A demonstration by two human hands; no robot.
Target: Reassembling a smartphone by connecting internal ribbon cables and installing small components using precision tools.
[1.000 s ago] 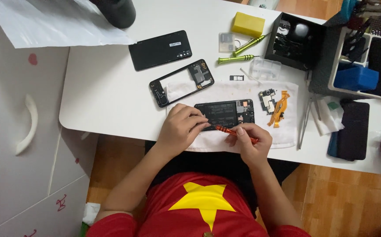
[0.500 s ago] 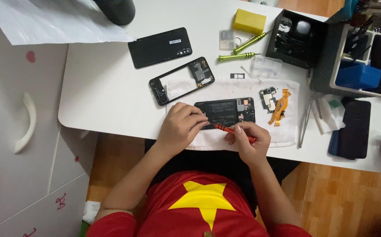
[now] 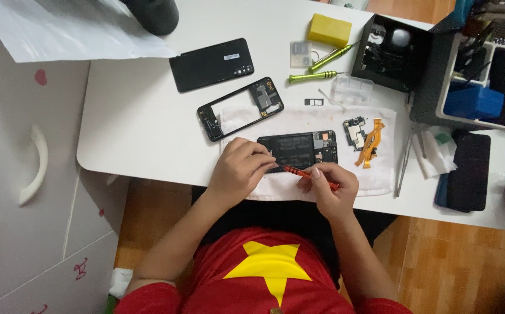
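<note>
While my left hand (image 3: 238, 168) rests curled on the near left corner of the opened phone (image 3: 298, 150), fingers bent together and pressing on its edge, my right hand (image 3: 328, 186) pinches a red screwdriver (image 3: 306, 173), fingers clamped on its handle, with the tip pointing left toward the phone's near edge beside my left fingertips. That phone lies face down, insides showing, on a white cloth (image 3: 374, 174) spread at the near edge of the white table (image 3: 136, 122). Just right of it on the cloth sit a small circuit board (image 3: 355, 132) and an orange ribbon cable (image 3: 370, 142). Beyond the phone's far left corner lies an empty black phone frame (image 3: 240, 108), and farther off a black back cover (image 3: 212, 64). Two green screwdrivers (image 3: 313, 75) lie near a yellow block (image 3: 329, 30) at the far side. A pair of tweezers (image 3: 405, 156) rests off the cloth's right edge, and another dark phone (image 3: 466, 171) lies farther right.
</note>
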